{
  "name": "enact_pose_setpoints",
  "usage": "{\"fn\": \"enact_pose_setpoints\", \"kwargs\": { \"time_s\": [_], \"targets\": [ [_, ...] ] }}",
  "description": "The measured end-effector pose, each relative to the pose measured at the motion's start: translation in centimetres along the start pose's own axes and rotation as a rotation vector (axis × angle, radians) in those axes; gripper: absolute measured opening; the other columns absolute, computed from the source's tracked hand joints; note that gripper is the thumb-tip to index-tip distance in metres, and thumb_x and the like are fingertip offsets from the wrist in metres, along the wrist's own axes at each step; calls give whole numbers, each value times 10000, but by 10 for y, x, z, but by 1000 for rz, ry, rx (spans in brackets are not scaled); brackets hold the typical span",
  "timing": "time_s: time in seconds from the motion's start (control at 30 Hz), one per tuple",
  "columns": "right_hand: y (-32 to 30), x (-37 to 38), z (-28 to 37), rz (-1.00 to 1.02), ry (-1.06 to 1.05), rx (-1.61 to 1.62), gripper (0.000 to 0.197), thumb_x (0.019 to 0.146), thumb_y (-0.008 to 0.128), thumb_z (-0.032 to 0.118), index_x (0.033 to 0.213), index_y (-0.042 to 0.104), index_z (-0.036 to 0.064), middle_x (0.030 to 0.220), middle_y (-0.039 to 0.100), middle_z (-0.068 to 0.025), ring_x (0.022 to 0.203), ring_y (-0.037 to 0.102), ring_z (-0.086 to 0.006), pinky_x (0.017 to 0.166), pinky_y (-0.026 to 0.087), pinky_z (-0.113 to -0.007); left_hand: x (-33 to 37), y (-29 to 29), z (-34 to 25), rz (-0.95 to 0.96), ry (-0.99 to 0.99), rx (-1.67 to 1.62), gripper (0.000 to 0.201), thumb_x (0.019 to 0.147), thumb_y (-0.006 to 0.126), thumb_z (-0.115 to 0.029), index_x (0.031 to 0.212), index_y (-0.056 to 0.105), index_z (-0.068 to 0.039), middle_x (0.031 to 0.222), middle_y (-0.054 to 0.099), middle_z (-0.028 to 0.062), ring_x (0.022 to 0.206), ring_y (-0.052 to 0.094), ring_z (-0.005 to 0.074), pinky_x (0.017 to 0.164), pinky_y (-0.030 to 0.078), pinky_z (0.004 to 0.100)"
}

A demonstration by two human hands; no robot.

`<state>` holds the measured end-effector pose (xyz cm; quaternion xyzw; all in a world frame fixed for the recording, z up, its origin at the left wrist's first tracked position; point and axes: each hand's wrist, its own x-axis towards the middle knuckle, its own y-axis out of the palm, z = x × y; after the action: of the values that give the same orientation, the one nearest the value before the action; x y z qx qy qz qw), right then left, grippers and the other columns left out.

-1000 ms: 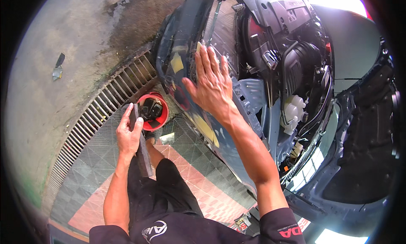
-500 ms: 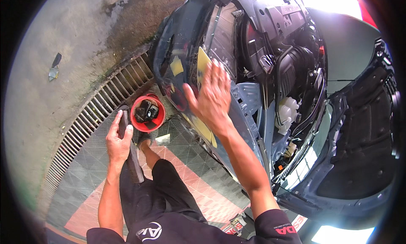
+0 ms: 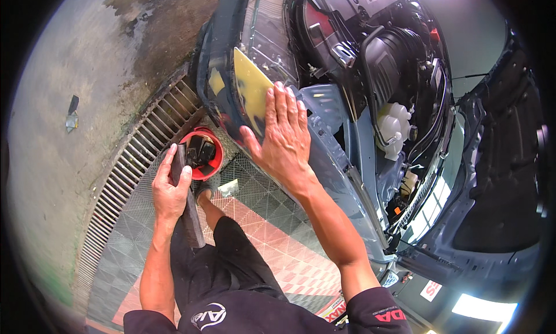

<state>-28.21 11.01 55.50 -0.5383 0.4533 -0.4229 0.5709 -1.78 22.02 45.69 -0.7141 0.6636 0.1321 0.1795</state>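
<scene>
My right hand (image 3: 282, 142) lies flat with its fingers stretched out on the dark blue-grey front corner panel of a car (image 3: 327, 175). Just beyond its fingertips is a large, pointed yellow filler patch (image 3: 248, 73), with dull grey areas along its near part. A smaller yellow patch (image 3: 216, 81) shows farther left on the same bodywork. In my left hand (image 3: 171, 192) is a long, dark grey sanding block (image 3: 191, 221), held between thumb and fingers and slanting down toward my leg.
Behind the block stands a red bucket (image 3: 219, 154) with dark blocks inside. A metal drain grate (image 3: 130, 154) curves along the tiled floor (image 3: 124, 241). The engine bay (image 3: 382, 73) lies open, and the raised hood (image 3: 498, 177) is at the right.
My right hand has slid nearer along the panel, uncovering more of the large yellow patch. The view has shifted slightly. My left hand keeps its hold on the sanding block.
</scene>
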Motion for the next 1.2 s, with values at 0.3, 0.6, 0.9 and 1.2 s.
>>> {"fn": "enact_pose_setpoints", "kwargs": {
  "time_s": [0.3,0.6,0.9,1.2],
  "targets": [
    [-14,-12,6,17,53,67,992,1004,659,587,1618,408,-151,1730,353,-329,1659,262,-454,1358,173,-555,-3,18,-39,-7,73,-9,544,1026,754,-193,1497,524,-46,1021,692,74,907,681,151,823,572,331],
    [27,56,11,-136,-12,206,800,1045,615,450,1581,485,-129,1681,462,-306,1615,376,-428,1350,235,-538,80,40,-124,110,308,374,525,986,796,-249,1464,644,-94,1154,767,139,909,761,230,845,605,390],
    [-50,-65,-53,-9,-30,143,685,1020,699,351,1577,557,-22,1658,539,-193,1547,499,-347,1307,344,-513,195,65,-177,207,569,809,609,974,774,-449,1502,659,-168,893,687,81,827,667,214,810,558,399],
    [-73,-112,-129,91,-163,184,651,1001,769,309,1588,582,100,1637,586,-94,1614,426,-268,1361,276,-522,195,80,-206,445,439,920,612,982,748,-426,1499,651,-112,1096,778,169,980,743,264,918,577,399]
  ]
}}
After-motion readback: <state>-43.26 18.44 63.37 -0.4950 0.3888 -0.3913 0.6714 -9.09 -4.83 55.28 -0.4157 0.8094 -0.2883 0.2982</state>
